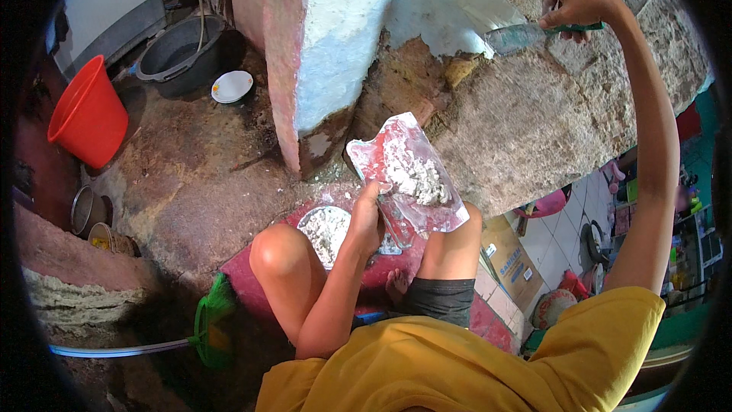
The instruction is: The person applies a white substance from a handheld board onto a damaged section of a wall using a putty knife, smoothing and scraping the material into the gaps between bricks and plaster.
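Observation:
My left hand (367, 221) grips a red putty board (374, 154), smeared white, in front of my knees. A lumpy heap of wet white plaster (419, 181) lies on it. Raised high at the right, my right hand (577, 6) is closed around the green handle of a putty knife (512, 38). The wide blade touches the rough wall (564, 114) at the lower edge of a smooth whitish coat (431, 11). Between my knees sits a round bowl (302, 221) of white plaster, partly hidden by my left forearm.
A red bucket (88, 114), a dark basin (164, 69) and a white lid (232, 87) stand at the far left. A pink and pale blue wall corner (313, 69) juts out ahead. Green netting on a pole (213, 320) lies lower left, flattened cardboard (509, 259) at right.

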The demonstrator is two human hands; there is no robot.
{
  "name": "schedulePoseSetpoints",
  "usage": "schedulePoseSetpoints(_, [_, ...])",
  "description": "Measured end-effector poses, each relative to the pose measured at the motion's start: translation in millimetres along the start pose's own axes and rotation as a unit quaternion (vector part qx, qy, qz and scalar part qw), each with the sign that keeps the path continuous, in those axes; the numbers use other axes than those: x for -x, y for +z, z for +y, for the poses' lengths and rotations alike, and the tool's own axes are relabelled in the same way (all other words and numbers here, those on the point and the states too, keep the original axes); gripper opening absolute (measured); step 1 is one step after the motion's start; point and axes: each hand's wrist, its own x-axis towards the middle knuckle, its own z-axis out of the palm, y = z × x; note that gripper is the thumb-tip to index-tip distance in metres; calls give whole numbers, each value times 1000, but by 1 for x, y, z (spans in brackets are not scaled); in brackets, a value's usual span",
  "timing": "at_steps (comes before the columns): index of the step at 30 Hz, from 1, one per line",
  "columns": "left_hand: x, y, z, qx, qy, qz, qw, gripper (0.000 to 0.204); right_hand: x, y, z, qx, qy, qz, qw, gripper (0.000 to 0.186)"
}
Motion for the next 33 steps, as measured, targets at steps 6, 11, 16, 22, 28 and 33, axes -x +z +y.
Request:
schedulePoseSetpoints(6, [-4, 1, -1, 5, -14, -16, 1000, 34, -4, -16, 12, 8, -35, -31, 999, 24])
schedulePoseSetpoints(11, [-5, -4, 2, -3, -12, -4, 1000, 35, -6, -22, 8, -3, -39, -48, 998, 26])
schedulePoseSetpoints(16, [-7, -5, 1, -2, -9, -3, 1000, 38, 13, -23, 31, -22, -36, 78, 996, 33])
schedulePoseSetpoints(22, [-6, 0, 0, 21, 54, -45, 997, 41, 62, -9, 34, -150, -40, 116, 981, 34])
schedulePoseSetpoints(28, [3, -8, 10, 115, 46, -80, 989, 40, 93, 163, 3, -528, -161, -83, 830, 26])
schedulePoseSetpoints(33, [13, -7, 19, 107, 65, -72, 989, 40, 87, 272, -13, -705, -200, -159, 661, 29])
